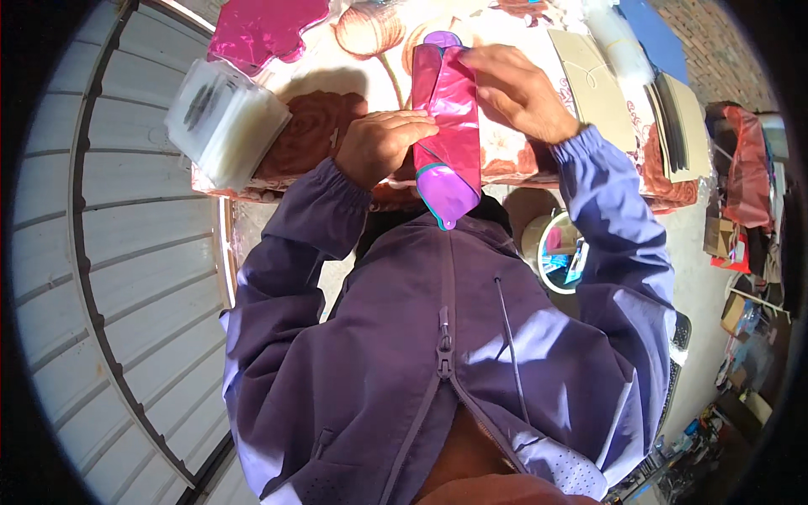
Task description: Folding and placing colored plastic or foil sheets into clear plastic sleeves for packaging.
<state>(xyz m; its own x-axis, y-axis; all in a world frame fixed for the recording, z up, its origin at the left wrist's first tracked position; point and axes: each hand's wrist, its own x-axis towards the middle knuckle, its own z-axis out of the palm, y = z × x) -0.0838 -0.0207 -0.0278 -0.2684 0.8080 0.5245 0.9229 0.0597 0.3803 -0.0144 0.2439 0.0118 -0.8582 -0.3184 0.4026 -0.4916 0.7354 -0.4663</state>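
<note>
A pink and purple foil balloon [454, 109] lies flat and folded into a long strip on the table. Its purple lower end, with a small tab, hangs past the near edge. From the left, my left hand [383, 143] lies across the middle of the strip, fingers together over the foil; its thumb is hard to make out. At the strip's upper right edge is my right hand [522, 93], fingers loosely stretched and apart from the thumb, fingertips touching the foil. Another shiny pink foil piece [265, 29] lies at the far left.
A floral cloth [513, 160] covers the table. Clear plastic sleeves [227, 126] are stacked on the left, with cardboard sheets [581, 76] and a leaning card stack [677, 126] on the right. Below the table edge stands a bucket [555, 252] with packets inside.
</note>
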